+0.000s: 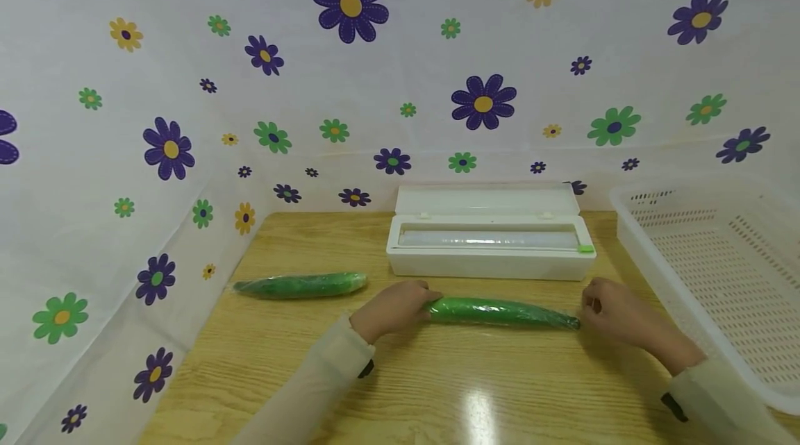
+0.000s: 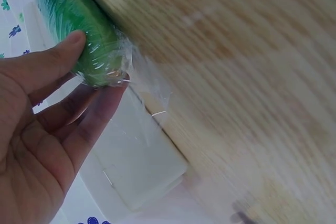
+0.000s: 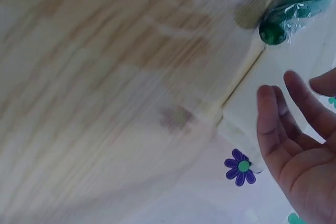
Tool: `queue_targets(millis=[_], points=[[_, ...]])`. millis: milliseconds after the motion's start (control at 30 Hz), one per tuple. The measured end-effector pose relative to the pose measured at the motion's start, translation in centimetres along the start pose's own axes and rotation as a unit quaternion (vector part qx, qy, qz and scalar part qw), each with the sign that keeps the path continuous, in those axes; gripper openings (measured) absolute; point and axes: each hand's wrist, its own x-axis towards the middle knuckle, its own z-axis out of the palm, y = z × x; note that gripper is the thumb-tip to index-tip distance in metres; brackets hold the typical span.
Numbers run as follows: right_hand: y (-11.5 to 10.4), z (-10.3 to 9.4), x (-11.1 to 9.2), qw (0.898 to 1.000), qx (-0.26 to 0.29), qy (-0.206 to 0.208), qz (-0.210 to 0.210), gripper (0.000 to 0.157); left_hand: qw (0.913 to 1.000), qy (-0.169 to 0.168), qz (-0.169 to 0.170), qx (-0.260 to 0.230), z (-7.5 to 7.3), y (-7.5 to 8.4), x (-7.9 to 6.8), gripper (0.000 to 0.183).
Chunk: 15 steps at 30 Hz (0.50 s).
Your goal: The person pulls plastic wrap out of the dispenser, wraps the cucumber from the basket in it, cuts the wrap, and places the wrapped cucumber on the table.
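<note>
A green cucumber wrapped in clear cling film lies crosswise in front of the white box. My left hand grips its left end, thumb on one side and fingers on the other. In the left wrist view, loose film sticks out past that end of the cucumber. Just beyond the other tip is my right hand, its fingers loosely bent and holding nothing. The right wrist view shows a gap between these fingers and the wrapped tip. To the left lies another film-wrapped cucumber.
Behind the cucumber stands a white cling film box, lid raised, with a film roll inside and a green piece at its right. A white perforated basket stands at the right. Flowered cloth hangs behind the wooden table.
</note>
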Motion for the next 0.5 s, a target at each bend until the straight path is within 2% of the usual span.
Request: queue_targets(millis=[67,167,267,367,500], points=[[-0.24,0.18,0.42,1.0,0.003,-0.005,0.009,0.007,1.0,0.0,0.002,0.003,-0.02,-0.02,-0.03,0.033],[-0.62,0.45,0.89,0.999,0.006,-0.043,0.013,0.021,1.0,0.002,0.004,0.006,-0.02,-0.04,-0.06,0.032],[-0.85,0.68,1.07,0.997,-0.005,-0.076,0.012,0.019,0.9999,0.004,0.004,0.008,0.03,-0.02,-0.08,0.033],[-0.9,0.79,1.06,0.996,-0.023,-0.085,0.013,0.01,1.0,0.004,0.001,0.008,0.07,0.01,-0.1,0.034],[-0.71,0.76,0.99,0.996,-0.024,-0.087,0.012,0.013,1.0,0.002,-0.004,0.005,0.02,0.01,-0.15,0.035]])
